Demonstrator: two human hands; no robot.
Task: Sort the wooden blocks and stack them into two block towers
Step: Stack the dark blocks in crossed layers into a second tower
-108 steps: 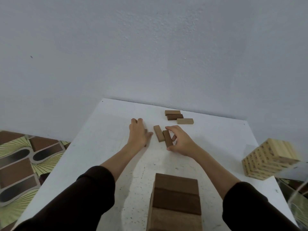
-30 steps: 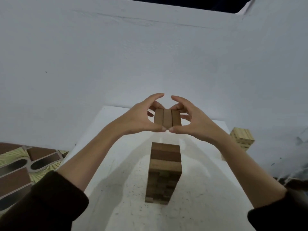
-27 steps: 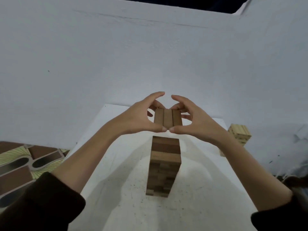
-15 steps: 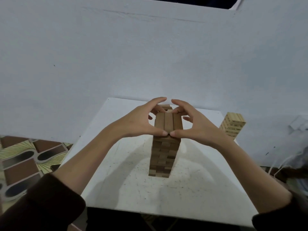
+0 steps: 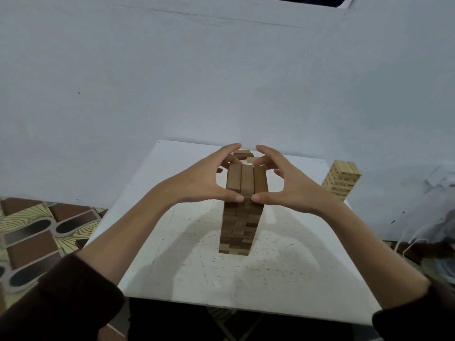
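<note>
Three dark blocks (image 5: 246,179) are pinched atop the dark tower (image 5: 238,227) by the left hand (image 5: 205,182) and right hand (image 5: 286,184), fingers curled round them. A pale tower (image 5: 341,179) is seen far right.

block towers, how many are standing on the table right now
2. The dark tower stands mid-table between both hands, which hold its top layer. The pale tower stands at the table's far right edge. None seems hidden.

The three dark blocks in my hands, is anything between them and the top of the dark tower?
Nothing visible. The three dark blocks, held by the left hand and right hand, sit right at the top of the dark tower.
</note>
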